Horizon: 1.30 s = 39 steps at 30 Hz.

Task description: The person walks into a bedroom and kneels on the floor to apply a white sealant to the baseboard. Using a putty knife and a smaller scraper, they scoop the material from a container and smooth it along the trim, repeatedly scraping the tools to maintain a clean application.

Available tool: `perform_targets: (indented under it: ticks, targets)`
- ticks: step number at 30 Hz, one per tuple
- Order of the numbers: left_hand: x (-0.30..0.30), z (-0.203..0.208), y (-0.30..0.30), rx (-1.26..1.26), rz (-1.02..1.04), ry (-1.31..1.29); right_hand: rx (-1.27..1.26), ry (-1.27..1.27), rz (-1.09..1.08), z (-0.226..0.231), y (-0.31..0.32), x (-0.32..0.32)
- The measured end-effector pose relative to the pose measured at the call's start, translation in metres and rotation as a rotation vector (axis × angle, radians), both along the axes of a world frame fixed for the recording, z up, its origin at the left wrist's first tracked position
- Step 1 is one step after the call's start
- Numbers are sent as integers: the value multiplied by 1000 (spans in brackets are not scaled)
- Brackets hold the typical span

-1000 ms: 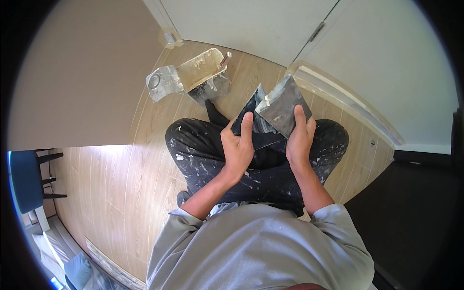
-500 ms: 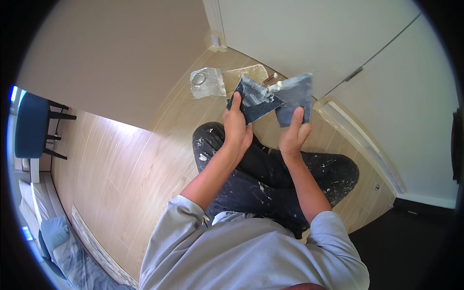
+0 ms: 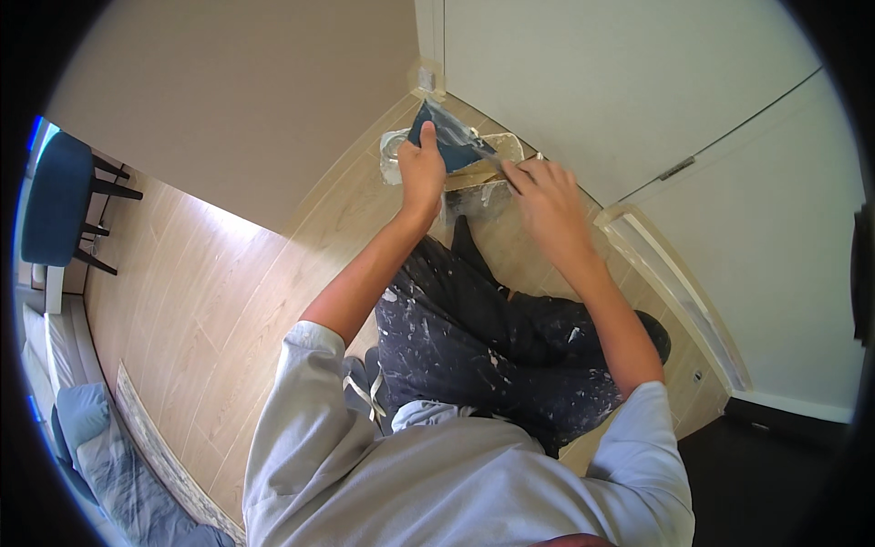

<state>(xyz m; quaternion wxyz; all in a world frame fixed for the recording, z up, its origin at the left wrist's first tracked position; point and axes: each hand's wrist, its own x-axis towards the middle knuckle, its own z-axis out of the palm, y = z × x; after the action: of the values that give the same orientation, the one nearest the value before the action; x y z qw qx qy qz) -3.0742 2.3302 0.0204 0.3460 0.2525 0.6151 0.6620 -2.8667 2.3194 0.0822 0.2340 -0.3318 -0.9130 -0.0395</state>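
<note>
My left hand (image 3: 422, 178) grips a dark blue, flat putty scraper (image 3: 463, 156) by its near left edge, thumb on top. White paste streaks the scraper's upper edge. My right hand (image 3: 547, 201) is closed on a second, grey putty scraper (image 3: 507, 170), seen nearly edge-on. Its far end meets the right part of the blue one. Behind and under the scrapers lies a yellowish tray (image 3: 512, 144) with paste on its rim. Left of it, partly covered by my left hand, is a crumpled clear plastic piece (image 3: 390, 164). A grey, white-smeared patch below the scrapers is unclear.
A brown panel (image 3: 246, 100) rises at the left and a white door-like panel (image 3: 583, 82) at the right. Masking tape (image 3: 425, 80) covers their corner. My paint-spotted trouser legs (image 3: 492, 337) fold on the wooden floor (image 3: 219, 310). A blue chair (image 3: 56, 196) stands far left.
Both hands have moved up and away from my body, over the tray. The right scraper has turned from broadside to nearly edge-on against the blue one. My legs have shifted.
</note>
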Motion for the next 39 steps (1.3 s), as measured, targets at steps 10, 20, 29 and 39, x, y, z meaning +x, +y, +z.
perform_targets:
  ticks: [10, 20, 29, 39]
  targets:
    - [4, 1, -57, 201, -7, -334, -474, -118, -152, 0, 81, -45]
    - [3, -10, -131, 188, -2, -845, -1035, 79, -253, 6, 133, -54]
    - [14, -21, -155, 136, 65, -923, -925, -306, -198, -2, 149, -56]
    - [23, -36, -170, 89, 59, -1012, -814, -175, -157, -11, 131, -40]
